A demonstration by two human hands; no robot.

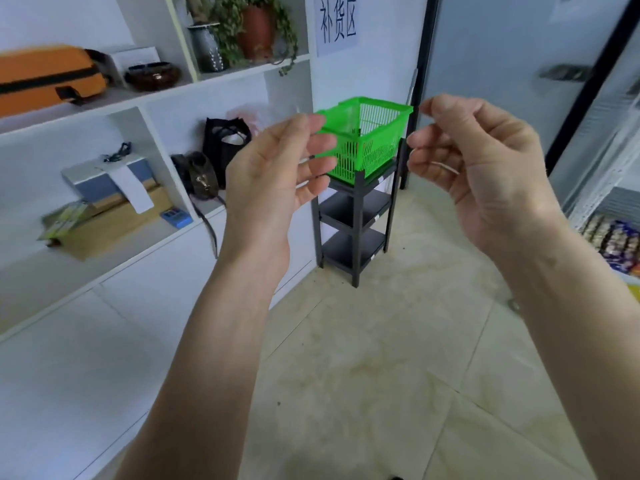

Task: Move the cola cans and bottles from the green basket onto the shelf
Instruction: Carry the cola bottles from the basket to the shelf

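green basket (367, 136) atop black rack (356, 216), contents unclear; left hand (277, 168) and right hand (481, 161) relaxed, holding nothing

The green plastic basket with slatted sides (372, 140) sits on the top level of a small black metal rack with three shelves (353, 216). The rack stands on the floor in the corner by the white wall. The basket is upright and turned a little, with one corner facing forward. Through its slats, nothing can be seen inside.
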